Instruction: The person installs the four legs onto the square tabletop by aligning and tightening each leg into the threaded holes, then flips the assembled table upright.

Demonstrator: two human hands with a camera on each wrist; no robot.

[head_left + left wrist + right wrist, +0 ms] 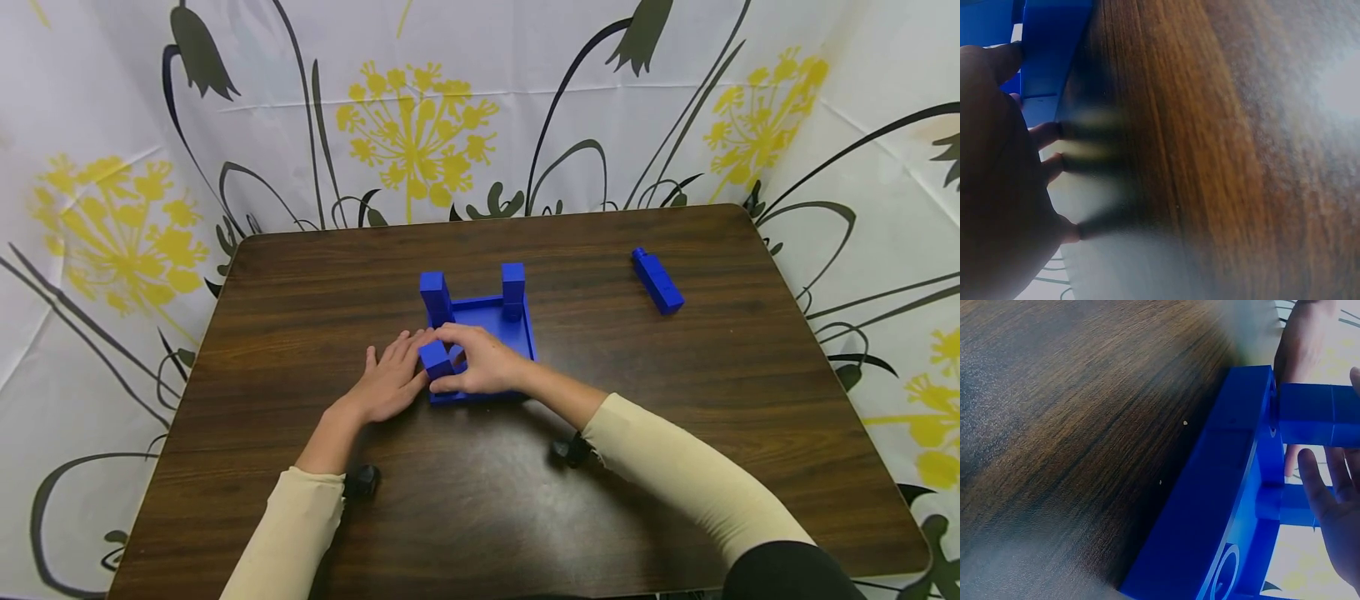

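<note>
A shallow blue square tray-like piece (483,312) lies on the table, with upright blue posts at its far left corner (435,293) and far right corner (513,287). At its near left corner, my right hand (483,360) grips a third blue post (435,358) between thumb and fingers. My left hand (388,387) is spread low beside the tray's left side, its fingertips near that corner. In the left wrist view, fingers touch the blue wall (1054,44). The right wrist view shows a round socket (1227,575) inside the near right corner.
A loose blue post (658,282) with a round peg on one end lies to the right on the brown wooden table (600,517). Behind the table hangs a white cloth (510,50) with yellow and grey-green flowers.
</note>
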